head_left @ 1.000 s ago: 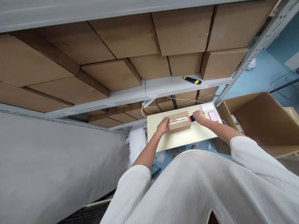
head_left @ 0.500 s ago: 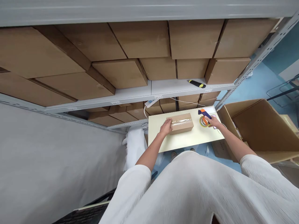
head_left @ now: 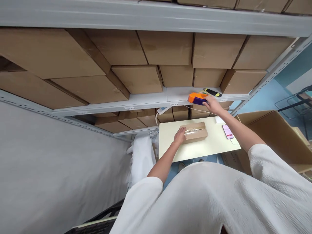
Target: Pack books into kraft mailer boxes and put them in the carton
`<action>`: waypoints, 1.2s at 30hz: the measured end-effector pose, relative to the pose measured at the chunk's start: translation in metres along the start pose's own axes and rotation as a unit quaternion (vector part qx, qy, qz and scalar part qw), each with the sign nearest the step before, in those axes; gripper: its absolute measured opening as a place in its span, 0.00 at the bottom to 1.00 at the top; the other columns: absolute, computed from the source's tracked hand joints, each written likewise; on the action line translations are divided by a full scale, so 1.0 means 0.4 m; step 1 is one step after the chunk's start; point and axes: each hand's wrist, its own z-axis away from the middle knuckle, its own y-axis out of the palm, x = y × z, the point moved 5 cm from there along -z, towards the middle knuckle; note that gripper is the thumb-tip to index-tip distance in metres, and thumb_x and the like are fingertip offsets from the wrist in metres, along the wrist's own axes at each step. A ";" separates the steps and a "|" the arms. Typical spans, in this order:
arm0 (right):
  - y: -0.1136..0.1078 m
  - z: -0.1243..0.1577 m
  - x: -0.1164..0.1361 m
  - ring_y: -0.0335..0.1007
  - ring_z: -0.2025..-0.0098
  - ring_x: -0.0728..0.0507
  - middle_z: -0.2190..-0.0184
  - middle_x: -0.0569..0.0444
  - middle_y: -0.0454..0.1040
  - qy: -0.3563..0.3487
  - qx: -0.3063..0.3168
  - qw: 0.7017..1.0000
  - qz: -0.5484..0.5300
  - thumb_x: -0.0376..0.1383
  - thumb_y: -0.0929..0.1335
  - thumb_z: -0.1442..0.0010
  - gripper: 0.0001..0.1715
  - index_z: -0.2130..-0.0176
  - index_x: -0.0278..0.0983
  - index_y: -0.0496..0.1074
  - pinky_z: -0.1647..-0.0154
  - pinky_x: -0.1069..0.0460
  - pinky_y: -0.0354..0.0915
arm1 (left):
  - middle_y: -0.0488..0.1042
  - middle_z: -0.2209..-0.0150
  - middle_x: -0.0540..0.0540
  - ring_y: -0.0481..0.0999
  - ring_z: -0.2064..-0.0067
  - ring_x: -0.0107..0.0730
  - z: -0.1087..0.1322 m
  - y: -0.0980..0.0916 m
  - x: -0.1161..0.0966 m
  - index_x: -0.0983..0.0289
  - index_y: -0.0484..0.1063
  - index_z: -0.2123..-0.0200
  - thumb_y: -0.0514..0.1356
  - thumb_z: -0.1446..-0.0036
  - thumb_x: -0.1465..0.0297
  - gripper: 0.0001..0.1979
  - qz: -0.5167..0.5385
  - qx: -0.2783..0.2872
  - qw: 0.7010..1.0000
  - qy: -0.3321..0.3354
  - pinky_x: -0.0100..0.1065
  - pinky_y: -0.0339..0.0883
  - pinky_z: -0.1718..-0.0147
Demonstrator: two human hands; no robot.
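- Left hand [head_left: 180, 135]: lies palm-down with loose, unclenched fingers on the 9 o'clock end of the small brown cardboard box [head_left: 196, 131]. The press appears meant to steady the box against sliding.
- Small brown cardboard box: sits flat near the middle of the cream rectangular tabletop [head_left: 195, 152], flaps closed. Its long axis runs from 9 to 3 o'clock, the 3 o'clock end a little farther away. A strip of glossy clear tape follows that axis along the top face.
- Pink-screened phone [head_left: 227, 131]: lies face-up at 3 o'clock from the box, apart from it.
- Right hand [head_left: 212, 104]: closed round the handle of the orange-and-purple tape dispenser [head_left: 195, 98], which it holds at 12 o'clock from the box, well apart, at the front edge of the grey metal shelf [head_left: 146, 101]. Contact with the shelf cannot be told.
- Dispenser: its long axis runs from 9 to 3 o'clock, roughly parallel to the box, and its orange head points to 9 o'clock.
- Black-and-yellow utility knife [head_left: 213, 93]: lies on the shelf at 2 o'clock from the dispenser.
- Plain brown cartons [head_left: 136, 78]: stacked behind, filling the shelf.
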 end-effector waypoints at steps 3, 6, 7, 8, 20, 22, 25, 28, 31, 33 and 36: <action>0.018 -0.105 0.033 0.67 0.36 0.26 0.37 0.33 0.77 -0.021 0.014 0.998 0.062 0.44 0.60 0.21 0.29 0.32 0.33 0.71 0.30 0.33 0.60 | 0.62 0.20 0.65 0.58 0.18 0.52 -0.001 0.008 0.002 0.60 0.64 0.24 0.67 0.38 0.78 0.40 0.009 0.001 1.000 0.000 0.51 0.60 0.23; 0.043 -0.171 0.039 0.67 0.37 0.25 0.36 0.32 0.77 -0.002 0.018 0.994 0.107 0.41 0.60 0.22 0.30 0.30 0.31 0.70 0.31 0.31 0.59 | 0.62 0.20 0.65 0.58 0.18 0.51 0.003 0.012 0.004 0.59 0.64 0.24 0.67 0.38 0.78 0.40 0.004 -0.001 1.000 0.005 0.50 0.60 0.23; 0.051 -0.186 0.037 0.67 0.37 0.25 0.36 0.32 0.77 0.008 0.018 0.993 0.115 0.41 0.60 0.22 0.30 0.30 0.31 0.71 0.31 0.32 0.59 | 0.62 0.20 0.65 0.59 0.18 0.51 0.005 0.013 0.003 0.59 0.65 0.25 0.67 0.38 0.78 0.39 0.003 -0.001 1.000 0.009 0.49 0.61 0.23; 0.058 -0.198 0.033 0.67 0.37 0.25 0.36 0.32 0.77 0.016 0.018 0.993 0.120 0.40 0.60 0.22 0.30 0.30 0.30 0.71 0.31 0.32 0.59 | 0.62 0.20 0.65 0.59 0.18 0.51 0.008 0.014 0.003 0.59 0.65 0.25 0.66 0.37 0.77 0.38 0.002 -0.001 1.000 0.013 0.49 0.61 0.24; 0.054 -0.157 0.006 0.58 0.31 0.21 0.28 0.32 0.65 0.032 -0.041 0.991 0.121 0.41 0.65 0.28 0.39 0.23 0.33 0.65 0.30 0.29 0.58 | 0.62 0.21 0.67 0.58 0.20 0.57 0.021 0.007 0.001 0.59 0.63 0.24 0.62 0.34 0.74 0.36 -0.029 0.013 0.999 0.032 0.56 0.58 0.25; 0.049 -0.096 -0.003 0.57 0.29 0.21 0.26 0.34 0.64 0.033 -0.046 0.991 0.119 0.40 0.65 0.28 0.39 0.23 0.34 0.64 0.29 0.28 0.57 | 0.65 0.23 0.65 0.60 0.22 0.57 0.020 0.001 -0.003 0.57 0.64 0.25 0.62 0.35 0.74 0.36 -0.023 0.000 0.999 0.023 0.57 0.57 0.26; 0.058 0.015 -0.039 0.59 0.30 0.23 0.28 0.35 0.66 0.054 -0.016 0.992 0.110 0.38 0.65 0.28 0.37 0.24 0.36 0.66 0.30 0.30 0.59 | 0.69 0.26 0.63 0.63 0.25 0.58 0.016 -0.005 -0.017 0.54 0.67 0.27 0.61 0.36 0.74 0.35 -0.012 -0.035 0.999 0.001 0.59 0.57 0.28; 0.074 0.132 -0.106 0.63 0.32 0.25 0.30 0.36 0.69 0.109 0.030 0.989 0.098 0.37 0.65 0.27 0.33 0.27 0.36 0.71 0.31 0.34 0.63 | 0.68 0.26 0.63 0.62 0.25 0.57 0.004 -0.003 -0.053 0.54 0.70 0.29 0.59 0.34 0.73 0.31 -0.005 -0.062 0.998 0.001 0.58 0.56 0.29; 0.084 0.242 -0.198 0.66 0.33 0.27 0.33 0.37 0.73 0.173 0.053 0.981 0.071 0.36 0.63 0.25 0.29 0.31 0.34 0.75 0.31 0.36 0.65 | 0.66 0.24 0.61 0.61 0.24 0.56 -0.023 0.014 -0.111 0.54 0.70 0.30 0.57 0.32 0.73 0.29 -0.007 -0.054 0.998 0.018 0.58 0.56 0.29; 0.089 0.308 -0.269 0.68 0.33 0.28 0.34 0.37 0.75 0.213 0.057 0.975 0.034 0.35 0.63 0.24 0.27 0.33 0.34 0.76 0.31 0.37 0.66 | 0.66 0.24 0.60 0.61 0.24 0.56 -0.049 0.032 -0.157 0.53 0.70 0.30 0.56 0.31 0.72 0.28 -0.009 -0.042 0.999 0.027 0.58 0.56 0.29; 0.106 0.392 -0.375 0.71 0.33 0.31 0.35 0.36 0.77 0.264 0.068 0.962 -0.022 0.35 0.62 0.24 0.26 0.34 0.31 0.77 0.30 0.40 0.67 | 0.68 0.25 0.60 0.62 0.25 0.56 -0.094 0.066 -0.235 0.54 0.71 0.31 0.56 0.30 0.72 0.27 -0.007 -0.033 0.999 0.032 0.59 0.57 0.30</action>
